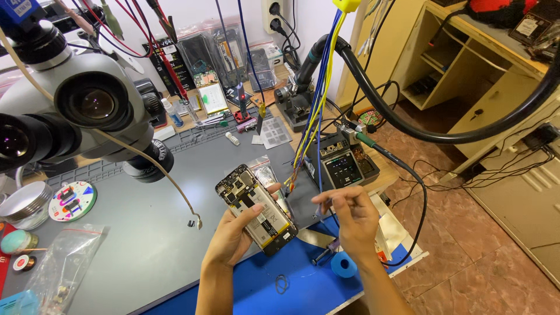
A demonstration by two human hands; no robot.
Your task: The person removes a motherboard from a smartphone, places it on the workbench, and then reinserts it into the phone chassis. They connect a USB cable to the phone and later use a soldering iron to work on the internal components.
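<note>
My left hand [233,236] holds an opened phone [256,210] with its back off, the circuit board and battery facing up, tilted over the grey work mat [146,233]. My right hand [353,219] is just right of the phone, fingers pinched together on a thin tool that is too small to make out, pointing toward the phone's edge. A bundle of blue and yellow wires [318,87] hangs down just behind both hands.
A microscope head [76,111] looms at upper left. A soldering station [344,163] with a black hose [408,128] sits behind my right hand. A blue mat [291,286] carries a blue tape roll [344,265]. Small tins, plastic bags and parts lie left.
</note>
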